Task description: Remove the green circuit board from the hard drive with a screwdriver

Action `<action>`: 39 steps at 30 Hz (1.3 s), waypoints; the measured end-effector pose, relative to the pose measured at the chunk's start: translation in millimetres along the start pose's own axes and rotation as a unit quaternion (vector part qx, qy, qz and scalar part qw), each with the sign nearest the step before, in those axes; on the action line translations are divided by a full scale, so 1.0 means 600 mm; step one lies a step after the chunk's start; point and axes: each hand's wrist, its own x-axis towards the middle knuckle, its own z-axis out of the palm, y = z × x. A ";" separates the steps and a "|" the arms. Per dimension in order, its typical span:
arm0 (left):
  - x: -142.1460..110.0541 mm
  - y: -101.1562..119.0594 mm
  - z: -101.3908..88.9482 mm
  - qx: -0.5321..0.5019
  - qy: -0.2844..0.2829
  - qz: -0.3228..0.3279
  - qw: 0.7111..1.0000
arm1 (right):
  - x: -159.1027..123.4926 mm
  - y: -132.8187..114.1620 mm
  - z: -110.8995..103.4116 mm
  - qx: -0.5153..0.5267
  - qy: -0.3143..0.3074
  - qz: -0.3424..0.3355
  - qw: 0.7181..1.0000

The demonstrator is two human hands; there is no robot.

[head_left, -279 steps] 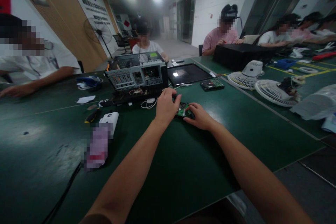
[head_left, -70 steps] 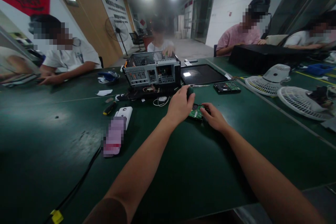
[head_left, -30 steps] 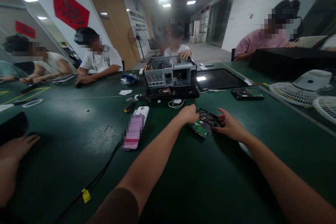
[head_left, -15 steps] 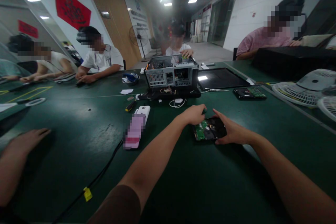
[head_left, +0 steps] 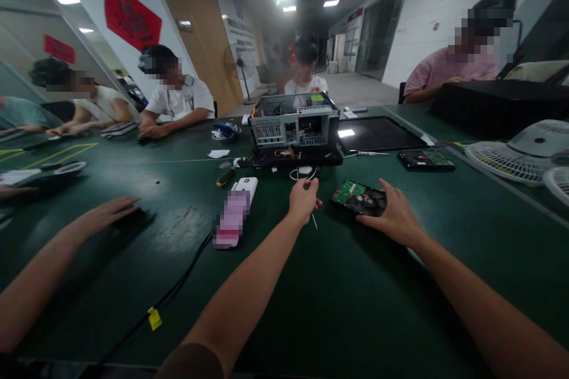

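Note:
A hard drive (head_left: 359, 196) lies at a slant on the dark green table, its green circuit board and black metal underside facing up. My right hand (head_left: 398, 216) grips its right end between thumb and fingers. Left of the drive and apart from it, my left hand (head_left: 304, 198) is closed round a screwdriver (head_left: 315, 222). Only the thin shaft shows below the fist, pointing down; most of the handle is hidden by the fingers.
An open computer case (head_left: 293, 121) stands ahead, beside a flat black panel (head_left: 384, 132). Another hard drive (head_left: 427, 160) and white fan parts (head_left: 511, 157) sit right. A phone (head_left: 235, 213), a yellow-black screwdriver (head_left: 224, 177) and a co-worker's hand (head_left: 106, 213) are left.
My left hand has moved left, off the hard drive, with the screwdriver. The drive has turned in my right hand. At left, a co-worker's hand has reached further in.

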 end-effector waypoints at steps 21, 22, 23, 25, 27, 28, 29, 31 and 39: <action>-0.036 -0.048 0.063 -0.253 -0.194 -0.014 0.948 | -0.021 -0.042 0.056 0.190 0.108 0.143 0.965; -0.035 -0.048 0.062 -0.255 -0.192 -0.018 0.947 | -0.017 -0.037 0.054 0.241 0.103 0.168 0.950; -0.035 -0.049 0.062 -0.257 -0.188 -0.027 0.947 | -0.012 -0.033 0.052 0.297 0.092 0.190 0.931; -0.032 -0.049 0.060 -0.268 -0.175 -0.053 0.946 | -0.003 -0.027 0.046 0.397 0.048 0.228 0.888; -0.027 -0.051 0.059 -0.287 -0.165 -0.073 0.941 | 0.001 -0.029 0.039 0.463 0.000 0.245 0.852; -0.025 -0.052 0.058 -0.298 -0.162 -0.077 0.937 | 0.001 -0.032 0.034 0.487 -0.028 0.242 0.838; -0.023 -0.053 0.057 -0.307 -0.162 -0.080 0.934 | -0.001 -0.037 0.030 0.508 -0.061 0.233 0.827; -0.020 -0.055 0.056 -0.319 -0.161 -0.081 0.930 | -0.008 -0.050 0.021 0.547 -0.139 0.207 0.799; -0.018 -0.054 0.050 -0.291 -0.221 -0.028 0.930 | -0.016 -0.071 -0.005 0.658 -0.239 0.207 0.684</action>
